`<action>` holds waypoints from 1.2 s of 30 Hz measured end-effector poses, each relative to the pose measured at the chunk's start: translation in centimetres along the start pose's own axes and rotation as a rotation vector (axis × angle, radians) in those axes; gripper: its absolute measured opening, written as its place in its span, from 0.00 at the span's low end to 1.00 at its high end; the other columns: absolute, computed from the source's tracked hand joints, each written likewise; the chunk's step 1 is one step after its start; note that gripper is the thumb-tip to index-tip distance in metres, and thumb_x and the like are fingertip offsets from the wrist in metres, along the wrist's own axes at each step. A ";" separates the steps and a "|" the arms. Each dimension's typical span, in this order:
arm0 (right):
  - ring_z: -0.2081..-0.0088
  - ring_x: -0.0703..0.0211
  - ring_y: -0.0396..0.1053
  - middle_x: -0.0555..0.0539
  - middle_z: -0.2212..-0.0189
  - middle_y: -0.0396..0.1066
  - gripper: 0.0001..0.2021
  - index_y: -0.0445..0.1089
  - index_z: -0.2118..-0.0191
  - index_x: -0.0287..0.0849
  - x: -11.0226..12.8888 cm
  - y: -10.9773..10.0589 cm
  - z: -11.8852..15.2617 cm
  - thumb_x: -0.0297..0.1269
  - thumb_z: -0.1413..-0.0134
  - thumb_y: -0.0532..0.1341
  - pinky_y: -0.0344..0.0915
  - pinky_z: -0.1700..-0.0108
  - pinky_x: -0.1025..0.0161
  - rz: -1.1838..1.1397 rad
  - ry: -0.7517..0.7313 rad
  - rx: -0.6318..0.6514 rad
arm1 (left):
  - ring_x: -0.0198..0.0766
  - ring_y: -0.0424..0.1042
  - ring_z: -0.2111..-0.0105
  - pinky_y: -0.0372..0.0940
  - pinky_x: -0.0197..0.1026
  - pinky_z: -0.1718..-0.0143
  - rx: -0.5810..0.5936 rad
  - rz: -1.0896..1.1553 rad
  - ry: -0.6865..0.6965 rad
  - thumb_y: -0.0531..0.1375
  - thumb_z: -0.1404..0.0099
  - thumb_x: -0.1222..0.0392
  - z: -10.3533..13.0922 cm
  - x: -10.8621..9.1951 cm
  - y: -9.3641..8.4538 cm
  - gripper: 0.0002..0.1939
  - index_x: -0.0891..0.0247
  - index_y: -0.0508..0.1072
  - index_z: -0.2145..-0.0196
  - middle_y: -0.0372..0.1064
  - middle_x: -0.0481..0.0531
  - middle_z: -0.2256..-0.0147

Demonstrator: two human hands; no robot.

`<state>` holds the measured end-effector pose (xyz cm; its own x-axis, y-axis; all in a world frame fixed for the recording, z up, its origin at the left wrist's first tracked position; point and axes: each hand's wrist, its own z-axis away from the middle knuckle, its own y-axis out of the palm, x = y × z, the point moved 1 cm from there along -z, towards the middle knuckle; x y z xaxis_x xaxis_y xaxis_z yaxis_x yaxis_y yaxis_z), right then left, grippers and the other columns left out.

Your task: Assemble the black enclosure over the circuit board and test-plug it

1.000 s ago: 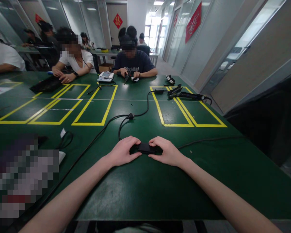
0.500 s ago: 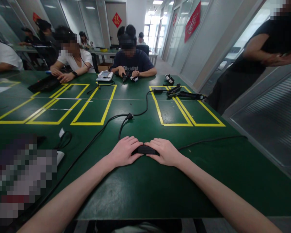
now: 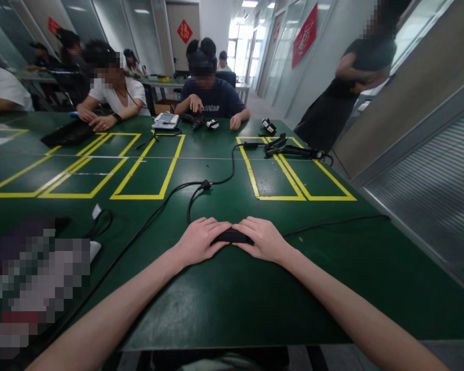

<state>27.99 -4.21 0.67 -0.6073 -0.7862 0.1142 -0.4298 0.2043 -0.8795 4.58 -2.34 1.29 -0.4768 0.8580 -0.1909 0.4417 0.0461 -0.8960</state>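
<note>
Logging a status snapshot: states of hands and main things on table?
Left hand: closed on left end of black box
Right hand: closed on its right end
Black box: gripped at both ends
Black plug: lying on table, mated or not unclear
Drill-like tool: on table, running or not unclear

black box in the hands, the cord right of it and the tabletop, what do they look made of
Black box: probably hard plastic, fairly matte, with straight edges; partly covered.
Cord: likely rubber or soft plastic, black, gently curving.
Tabletop: perhaps painted or coated, smooth green with soft glare; the core doesn't show.
</note>
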 end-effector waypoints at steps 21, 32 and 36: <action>0.54 0.50 0.80 0.39 0.52 0.80 0.16 0.72 0.43 0.44 0.2 -0.3 0.4 0.39 0.34 0.63 0.78 0.52 0.53 -0.176 -0.024 -0.161 | 0.44 0.79 0.52 0.72 0.46 0.51 -0.067 0.058 0.022 0.54 0.23 0.53 0.4 0.6 0.1 0.20 0.63 0.68 0.39 0.78 0.60 0.49; 0.59 0.52 0.79 0.42 0.56 0.79 0.18 0.71 0.48 0.43 0.3 -0.3 0.7 0.43 0.40 0.68 0.76 0.57 0.58 -0.521 0.213 -0.023 | 0.44 0.77 0.48 0.70 0.47 0.49 -0.062 -0.048 0.143 0.52 0.22 0.57 0.4 0.7 0.0 0.19 0.60 0.68 0.37 0.75 0.59 0.43; 0.57 0.50 0.78 0.41 0.57 0.79 0.14 0.73 0.52 0.43 -0.4 -0.6 0.8 0.45 0.38 0.66 0.76 0.55 0.56 -0.578 0.264 -0.120 | 0.45 0.73 0.41 0.66 0.51 0.41 -0.192 -0.037 0.096 0.55 0.24 0.59 0.4 0.5 -0.6 0.25 0.59 0.61 0.32 0.72 0.60 0.40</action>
<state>29.02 -4.47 0.83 -0.3926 -0.6225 0.6771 -0.7992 -0.1334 -0.5860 3.80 -2.12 1.56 -0.4248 0.8983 -0.1124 0.5666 0.1669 -0.8069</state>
